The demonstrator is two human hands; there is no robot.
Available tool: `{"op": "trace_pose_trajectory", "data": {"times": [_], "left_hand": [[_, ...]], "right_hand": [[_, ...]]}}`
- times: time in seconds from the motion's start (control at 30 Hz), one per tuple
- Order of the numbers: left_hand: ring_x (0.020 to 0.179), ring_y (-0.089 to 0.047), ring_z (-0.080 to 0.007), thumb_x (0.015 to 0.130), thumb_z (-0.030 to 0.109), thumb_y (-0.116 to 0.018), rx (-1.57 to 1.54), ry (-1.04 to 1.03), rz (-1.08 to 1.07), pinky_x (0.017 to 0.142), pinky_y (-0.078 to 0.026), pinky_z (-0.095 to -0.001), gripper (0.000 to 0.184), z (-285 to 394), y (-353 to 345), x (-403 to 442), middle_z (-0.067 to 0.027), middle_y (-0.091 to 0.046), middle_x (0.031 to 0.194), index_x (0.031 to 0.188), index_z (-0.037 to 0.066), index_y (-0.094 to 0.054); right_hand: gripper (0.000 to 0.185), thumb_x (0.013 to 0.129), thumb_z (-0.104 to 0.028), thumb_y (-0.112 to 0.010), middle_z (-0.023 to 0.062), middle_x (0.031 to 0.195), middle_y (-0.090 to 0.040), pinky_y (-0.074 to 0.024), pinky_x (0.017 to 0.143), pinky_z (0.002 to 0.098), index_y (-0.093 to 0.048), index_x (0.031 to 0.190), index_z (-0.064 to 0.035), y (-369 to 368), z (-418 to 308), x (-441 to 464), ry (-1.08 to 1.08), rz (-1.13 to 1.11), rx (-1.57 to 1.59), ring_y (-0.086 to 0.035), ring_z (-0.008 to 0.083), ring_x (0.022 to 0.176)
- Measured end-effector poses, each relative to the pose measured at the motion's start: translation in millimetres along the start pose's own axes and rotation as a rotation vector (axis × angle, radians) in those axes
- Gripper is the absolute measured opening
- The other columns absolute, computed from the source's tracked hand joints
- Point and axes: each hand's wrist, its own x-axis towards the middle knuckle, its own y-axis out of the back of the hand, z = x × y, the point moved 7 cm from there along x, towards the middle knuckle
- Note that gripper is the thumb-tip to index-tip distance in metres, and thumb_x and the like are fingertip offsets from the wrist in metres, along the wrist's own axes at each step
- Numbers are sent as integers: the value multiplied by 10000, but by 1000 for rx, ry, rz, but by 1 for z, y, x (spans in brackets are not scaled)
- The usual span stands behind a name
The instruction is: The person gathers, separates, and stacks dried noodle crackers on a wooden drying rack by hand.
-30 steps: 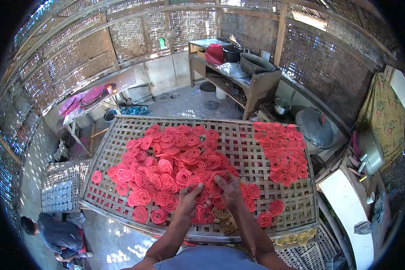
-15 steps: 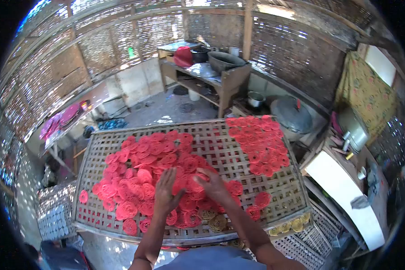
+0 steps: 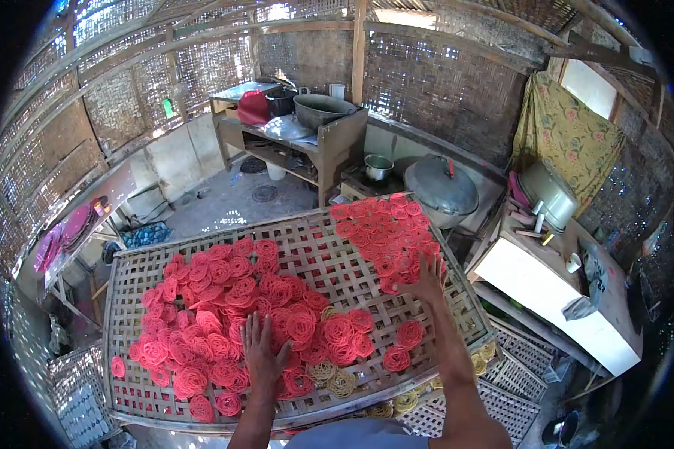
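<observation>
A large heap of red, lacy, coiled discs [image 3: 217, 303] lies on a woven bamboo tray [image 3: 314, 247]. My left hand [image 3: 263, 355] rests on the near side of this heap, fingers spread. At the tray's right side, my right hand [image 3: 425, 284] reaches over the near edge of a flatter patch of red discs [image 3: 386, 232], its thumb apart from its stretched fingers. Nothing shows in its grasp, though the palm side is hidden. A few yellowish discs [image 3: 341, 383] sit among the red ones near the front. Two red discs [image 3: 403, 344] lie apart from the heap.
Behind the tray stands a wooden bench [image 3: 329, 142] with a large basin [image 3: 323, 109]. A big lidded pot [image 3: 442, 187] is beyond the tray's right corner. To the right is a white-sided cabinet [image 3: 547, 292] with a metal pot on top. More woven trays [image 3: 513, 404] lie lower down.
My right hand has moved from the heap to the flatter patch on the right. My left hand stays at the heap, its fingers more spread. The camera view has turned right.
</observation>
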Motion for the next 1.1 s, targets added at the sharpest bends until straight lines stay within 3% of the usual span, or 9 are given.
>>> {"op": "trace_pose_trajectory", "data": {"times": [0.07, 0.17, 0.47, 0.67, 0.87, 0.97, 1.1], "left_hand": [[1455, -282, -376, 785, 363, -760, -2, 3, -1, 1210, -176, -515, 801, 0, 1, 0, -202, -348, 1546, 1454, 59, -442], [1450, -292, -374, 780, 355, -762, -20, 6, 10, 1208, -182, -517, 797, 3, 3, 1, -201, -358, 1540, 1451, 63, -448], [1438, -312, -377, 773, 336, -773, -25, -8, 32, 1200, -204, -522, 792, 4, 6, 1, -199, -384, 1523, 1447, 70, -454], [1431, -322, -378, 767, 344, -780, -23, -19, 50, 1197, -212, -526, 792, 1, 2, 0, -195, -392, 1518, 1440, 75, -462], [1427, -328, -379, 762, 345, -783, -41, -35, 63, 1198, -209, -526, 787, 2, 6, 0, -193, -397, 1514, 1432, 74, -470], [1429, -329, -374, 763, 345, -784, -45, -29, 61, 1199, -208, -521, 787, 4, 7, -2, -191, -396, 1516, 1432, 73, -471], [1429, -330, -369, 767, 343, -787, -40, -15, 49, 1201, -209, -514, 786, 1, 6, -1, -191, -394, 1518, 1432, 71, -470]], "right_hand": [[1467, 459, -921, -677, 245, 1629, 11, 19, 1165, 653, -121, 1590, -170, -14, 8, 0, 39, -147, -80, 62, 407, 1509], [1429, 490, -914, -671, 221, 1636, 30, 10, 1142, 695, -113, 1592, -195, -8, 7, 0, 82, -143, -97, 73, 413, 1506], [1314, 529, -907, -658, 182, 1633, -131, -103, 1188, 606, -249, 1569, -217, 10, 17, 8, 201, -174, -87, -71, 400, 1508], [1261, 570, -892, -648, 173, 1627, -165, -164, 1194, 576, -290, 1552, -187, -2, 20, 8, 231, -157, -256, -116, 405, 1498], [1075, 721, -787, -620, 210, 1571, -291, -290, 1155, 568, -326, 1531, -143, 6, 19, 10, 351, -154, -265, -281, 420, 1444], [988, 768, -705, -617, 226, 1551, -317, -366, 1115, 552, -338, 1523, -133, 24, -6, -4, 355, -275, -408, -348, 425, 1407], [889, 810, -582, -597, 261, 1522, -343, -440, 1054, 542, -355, 1499, -75, 2, -9, -5, 432, -184, -457, -435, 444, 1338]]}}
